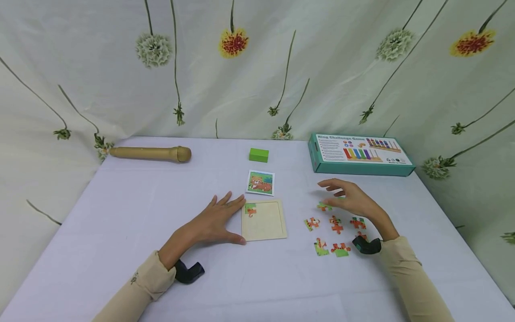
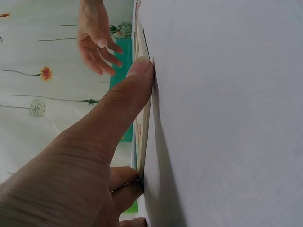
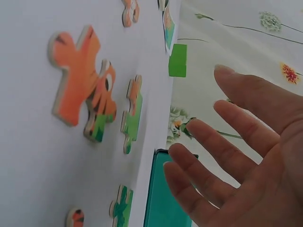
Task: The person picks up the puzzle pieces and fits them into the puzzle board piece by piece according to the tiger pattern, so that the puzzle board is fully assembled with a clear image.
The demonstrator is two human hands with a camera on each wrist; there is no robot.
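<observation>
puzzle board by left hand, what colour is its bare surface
Pale beige; the puzzle board shows best in the head view.

Both hands ungloved. Behind the left hand (image 1: 214, 220): beige left sleeve (image 1: 128, 297), creased, small dark marking (image 1: 134, 278) near its cuff; black, bent left wrist unit (image 1: 190, 273). Behind the right hand (image 1: 354, 197): matching beige right sleeve (image 1: 412, 279), unrolled portion wrinkled; black right wrist unit (image 1: 366, 245), similarly angular.

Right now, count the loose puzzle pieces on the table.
7 show, right of the board: back piece, left piece, middle piece, right piece, partly covered piece by the right wrist camera, and two front pieces. A green sliver at the right hand may be another.
</observation>
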